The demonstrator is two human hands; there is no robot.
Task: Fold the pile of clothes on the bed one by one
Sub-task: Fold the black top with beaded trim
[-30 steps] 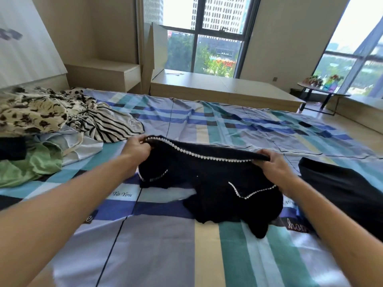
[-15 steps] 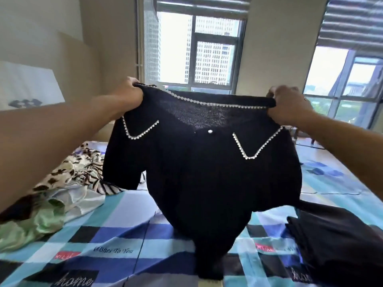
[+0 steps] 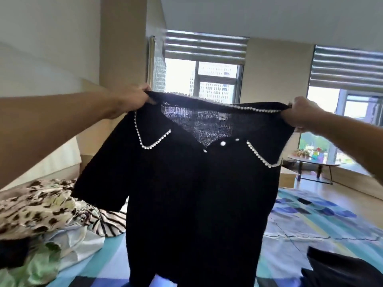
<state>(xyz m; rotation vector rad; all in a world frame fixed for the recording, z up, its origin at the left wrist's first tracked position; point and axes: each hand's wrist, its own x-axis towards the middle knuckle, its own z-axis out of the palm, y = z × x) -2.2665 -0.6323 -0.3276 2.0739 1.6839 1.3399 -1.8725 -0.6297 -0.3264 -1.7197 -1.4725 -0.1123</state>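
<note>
1. Bedroom with a plaid bed sheet (image 3: 310,220) as ground: above it hangs the black knit top (image 3: 196,193), collar uppermost, front facing the camera. Its hem drops out of view at the lower edge.
2. White beading edges the collar, and small white buttons sit at the neck opening.
3. The left hand (image 3: 134,98) grips one shoulder of the top with fingers curled round the fabric. The right hand (image 3: 298,112) grips the other shoulder likewise, so the garment is stretched between them.
4. Left of the top, on the sheet, is the pile of clothes (image 3: 41,214). It includes a leopard-print piece (image 3: 31,210), a striped piece (image 3: 109,222) nearest the top, and a pale green piece (image 3: 39,266).
5. Lower right of the top, a dark garment (image 3: 342,270) lies on the sheet.
6. Behind the top are windows (image 3: 215,79) with partly raised blinds. To its right stands a small table (image 3: 310,160).
</note>
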